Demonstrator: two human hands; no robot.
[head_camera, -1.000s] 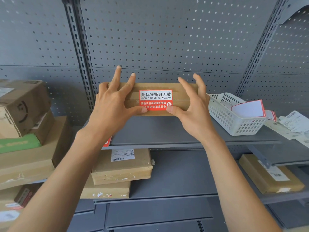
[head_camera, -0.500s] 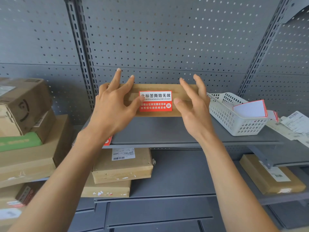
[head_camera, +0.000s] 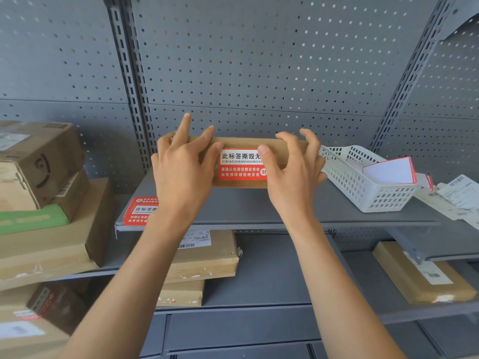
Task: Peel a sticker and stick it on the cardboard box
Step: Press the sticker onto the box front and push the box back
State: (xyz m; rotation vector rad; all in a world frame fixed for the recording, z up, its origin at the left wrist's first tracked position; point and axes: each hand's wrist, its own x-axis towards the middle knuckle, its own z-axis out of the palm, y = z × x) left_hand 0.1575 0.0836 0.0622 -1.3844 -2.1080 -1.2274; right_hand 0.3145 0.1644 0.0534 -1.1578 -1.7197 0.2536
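Note:
A flat brown cardboard box (head_camera: pixel 241 142) stands on its long edge on the grey shelf (head_camera: pixel 259 206), against the pegboard. A red and white sticker (head_camera: pixel 239 165) with printed characters is on its front face. My left hand (head_camera: pixel 184 172) covers the box's left end, with fingers over the top and the thumb at the sticker's left edge. My right hand (head_camera: pixel 293 174) curls over the right end, and its thumb presses on the sticker's upper right corner, hiding that part.
A white plastic basket (head_camera: pixel 363 187) holding red-edged sticker sheets (head_camera: pixel 388 171) sits right of the box. Another red sticker sheet (head_camera: pixel 141 211) lies at the shelf's front left. Stacked parcels (head_camera: pixel 39 164) fill the left; more boxes (head_camera: pixel 204 257) lie below. Papers (head_camera: pixel 458 195) lie far right.
My right hand went from spread beside the sticker to curled over the box's right end, thumb now on the sticker. My left thumb slid up along the sticker's left edge.

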